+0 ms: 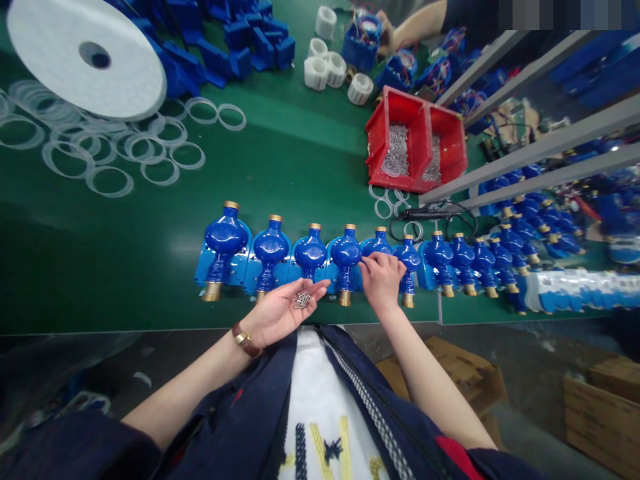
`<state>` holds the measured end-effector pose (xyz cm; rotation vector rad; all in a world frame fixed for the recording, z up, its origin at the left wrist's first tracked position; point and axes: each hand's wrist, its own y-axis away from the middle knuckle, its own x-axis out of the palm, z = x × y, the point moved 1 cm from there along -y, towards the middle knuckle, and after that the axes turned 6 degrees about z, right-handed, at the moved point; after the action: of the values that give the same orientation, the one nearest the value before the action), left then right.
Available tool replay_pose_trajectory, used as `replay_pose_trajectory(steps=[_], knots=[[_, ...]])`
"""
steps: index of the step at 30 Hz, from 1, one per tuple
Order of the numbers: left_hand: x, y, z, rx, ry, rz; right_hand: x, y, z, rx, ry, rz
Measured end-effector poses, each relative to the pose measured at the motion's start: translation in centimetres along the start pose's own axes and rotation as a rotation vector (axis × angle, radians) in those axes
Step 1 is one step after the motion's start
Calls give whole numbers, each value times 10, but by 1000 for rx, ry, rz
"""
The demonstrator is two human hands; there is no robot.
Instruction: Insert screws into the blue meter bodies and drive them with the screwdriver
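My left hand (283, 309) is palm up, fingers lightly curled, holding a small heap of silver screws (302, 299). My right hand (383, 279) is closed in a pinch at the side of a blue pump body (346, 252) with brass-coloured ends; whatever lies between its fingertips is hidden. Behind that hand another blue pump body (377, 241) is partly covered. Several more of these pumps stand in a row along the front of the green table, each on a lighter blue base. The leftmost pump (226, 237) is the nearest and largest in view.
A red two-part bin (417, 141) of screws stands beyond the row. Clear rings (160, 171) lie at the left beside a white disc (85, 57). White plastic nuts (326, 70) and blue housings (235, 47) are at the back. Another person's hand (387, 33) touches a blue housing. Grey rails (530, 153) cross the right.
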<state>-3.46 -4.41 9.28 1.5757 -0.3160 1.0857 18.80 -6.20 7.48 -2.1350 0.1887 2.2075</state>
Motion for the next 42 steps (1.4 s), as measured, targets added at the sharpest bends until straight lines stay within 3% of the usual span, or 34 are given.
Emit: replay_pose_trajectory(steps=[3, 6, 9, 12, 15, 20, 24, 27, 31, 38, 42], knots=[[2, -3, 5, -12, 28, 23, -30, 18, 32, -91, -146, -105], [1, -6, 9, 3, 23, 92, -47, 32, 73, -314, -236, 10], [-1, -9, 13, 60, 2, 120, -47, 34, 98, -274, -220, 104], [-3, -10, 16, 125, -43, 96, -41, 32, 106, -188, -191, 176], [-5, -11, 20, 181, -97, 69, -37, 34, 108, -149, -131, 197], [-4, -11, 23, 252, -164, 21, -36, 35, 98, -170, -118, 119], [-7, -9, 17, 239, -166, -54, -26, 6, 69, -134, 0, 94], [-13, -3, 12, 215, -184, -51, -8, -19, 54, -272, 196, 170], [-17, 7, 7, 177, -201, 19, 10, -32, 54, -457, 282, 238], [-18, 13, 3, 166, -162, -4, 4, -32, 54, -397, 293, 223], [-19, 11, 3, 200, -101, -66, 2, -34, 57, -451, 328, 272]])
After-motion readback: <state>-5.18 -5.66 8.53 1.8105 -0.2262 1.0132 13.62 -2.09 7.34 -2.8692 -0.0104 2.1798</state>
